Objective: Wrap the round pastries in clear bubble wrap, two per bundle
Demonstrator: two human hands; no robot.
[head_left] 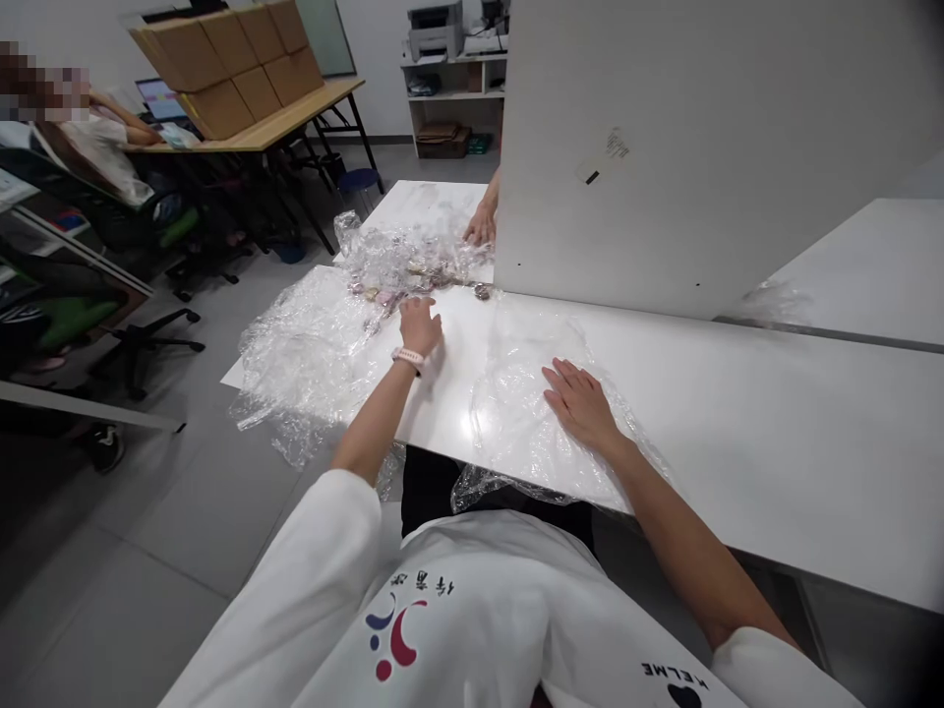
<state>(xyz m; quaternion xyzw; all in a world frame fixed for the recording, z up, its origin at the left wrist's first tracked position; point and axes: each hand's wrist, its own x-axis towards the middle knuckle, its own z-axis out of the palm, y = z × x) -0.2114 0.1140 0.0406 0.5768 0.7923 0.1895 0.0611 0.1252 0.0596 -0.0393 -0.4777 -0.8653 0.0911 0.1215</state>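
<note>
My right hand (pixel 580 401) lies flat, fingers stretched out, on a clear plastic bag (pixel 516 393) spread over the white table. The bag's near end hangs over the front edge. To the left, my left hand (pixel 420 326) is over the tabletop with its fingers apart and slightly bent, and I see nothing held in it. Just beyond its fingertips lies a loose row of small pinkish and brown wrapped pieces (pixel 383 295); their exact kind is too small to tell. A heap of crumpled clear plastic bags (pixel 302 339) spreads to the left of that hand.
A tall white panel (pixel 626 147) stands across the table (pixel 774 423). Another person's hand (pixel 482 224) rests by the plastic at the panel's left edge. Cardboard boxes (pixel 221 74) are stacked on a wooden desk at the back left, where a seated person is. A printer (pixel 435 31) stands on a shelf.
</note>
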